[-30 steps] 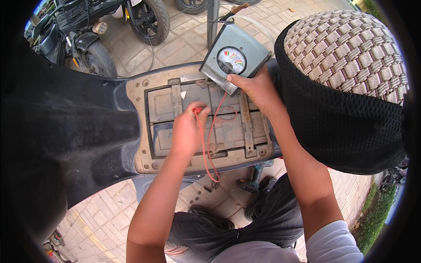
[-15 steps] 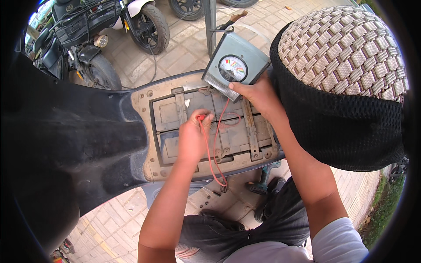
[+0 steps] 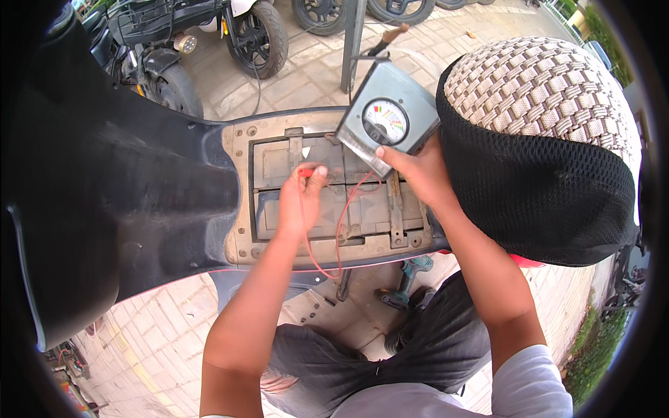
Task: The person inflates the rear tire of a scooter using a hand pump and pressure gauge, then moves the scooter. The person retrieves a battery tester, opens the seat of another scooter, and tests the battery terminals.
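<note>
My left hand (image 3: 298, 203) pinches a red test probe (image 3: 306, 173) between thumb and fingers, above the batteries (image 3: 366, 212) in the scooter's footboard bay. The probe lies sideways; its tip is hard to make out. From it a thin red lead (image 3: 339, 237) loops down and back up toward a grey battery tester (image 3: 412, 94). That tester, with a round dial and needle, is tilted in my right hand (image 3: 423, 171), thumb on its lower corner. A dark cable with a bare brown end (image 3: 397, 32) shows behind the tester's far edge.
Metal straps (image 3: 396, 212) cross the batteries. A padded seat with woven cover (image 3: 543, 97) stands at right, the black front body (image 3: 167, 188) at left. A cordless drill (image 3: 406, 282) and small bolts lie on the paving below. Parked scooters (image 3: 258, 38) and a post (image 3: 353, 45) stand beyond.
The view has shifted. My left hand has moved slightly left over the batteries, and the probe has turned more sideways. The tester has come a little nearer in my right hand.
</note>
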Tool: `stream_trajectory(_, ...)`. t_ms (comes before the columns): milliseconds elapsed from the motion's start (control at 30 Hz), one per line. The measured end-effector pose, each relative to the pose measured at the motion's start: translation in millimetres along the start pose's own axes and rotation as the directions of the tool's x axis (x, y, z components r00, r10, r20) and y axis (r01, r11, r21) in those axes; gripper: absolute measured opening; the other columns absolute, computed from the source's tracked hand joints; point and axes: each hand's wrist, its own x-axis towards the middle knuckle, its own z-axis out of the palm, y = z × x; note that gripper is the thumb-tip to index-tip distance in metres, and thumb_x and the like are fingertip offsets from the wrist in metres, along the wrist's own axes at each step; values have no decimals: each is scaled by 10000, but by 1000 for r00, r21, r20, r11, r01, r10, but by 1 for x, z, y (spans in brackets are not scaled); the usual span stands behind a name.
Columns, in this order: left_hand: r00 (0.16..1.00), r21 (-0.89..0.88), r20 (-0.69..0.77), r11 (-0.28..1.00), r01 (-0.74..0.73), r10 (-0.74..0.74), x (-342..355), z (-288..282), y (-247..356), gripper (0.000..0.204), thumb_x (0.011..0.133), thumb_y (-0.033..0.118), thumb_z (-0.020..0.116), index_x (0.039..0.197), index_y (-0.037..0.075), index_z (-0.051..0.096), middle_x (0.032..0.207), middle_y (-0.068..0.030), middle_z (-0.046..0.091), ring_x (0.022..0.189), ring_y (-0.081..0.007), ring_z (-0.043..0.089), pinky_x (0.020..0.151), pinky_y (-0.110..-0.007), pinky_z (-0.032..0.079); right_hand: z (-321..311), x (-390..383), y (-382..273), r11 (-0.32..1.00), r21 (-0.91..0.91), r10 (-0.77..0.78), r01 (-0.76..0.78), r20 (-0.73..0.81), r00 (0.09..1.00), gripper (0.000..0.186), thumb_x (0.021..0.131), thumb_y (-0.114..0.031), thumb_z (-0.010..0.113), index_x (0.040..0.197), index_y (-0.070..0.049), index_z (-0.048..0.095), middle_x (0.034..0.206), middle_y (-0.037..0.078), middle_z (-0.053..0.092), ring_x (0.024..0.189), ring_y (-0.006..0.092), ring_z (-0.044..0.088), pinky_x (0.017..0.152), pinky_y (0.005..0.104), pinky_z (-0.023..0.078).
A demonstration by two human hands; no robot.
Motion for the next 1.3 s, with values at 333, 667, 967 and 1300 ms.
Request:
stream_trajectory(333,950,75,237,978,193,-205,-46,-38,12,345,972,275,611,1127,-33,599,1039,-104,665,979,-190,646,905,-332,510,-18,-45,27,988,-97,124,-121,31,992,718,774,-80,782,1349,42,369,1288,160,533,1181,212,533,1016,330,421)
stream_trajectory(667,935,209,256,959,194,-245,-60,-26,3,316,964,289,626,1105,7,610,1005,-80,671,981,-177,654,881,-312,495,-4,-40,36,993,-48,-106,109,53,993,723,720,-175,828,1287,57,444,1233,202,584,1170,261,558,999,367,436)
stream_trajectory(967,945,228,261,964,138,-197,-62,-21,-10,267,964,249,628,1107,24,611,1025,-74,675,998,-158,634,912,-308,480,-3,-41,25,911,-285,-207,298,309,928,782,731,-157,826,1330,18,354,1207,202,576,1125,296,577,958,388,463)
stream_trajectory(1300,947,322,271,944,76,-169,-68,-12,-10,187,960,155,627,1092,23,630,1037,-59,699,967,-133,624,909,-284,476,-9,-28,45,952,-238,-158,195,166,973,659,768,-117,796,1305,34,445,1221,133,590,1131,208,556,986,341,441)
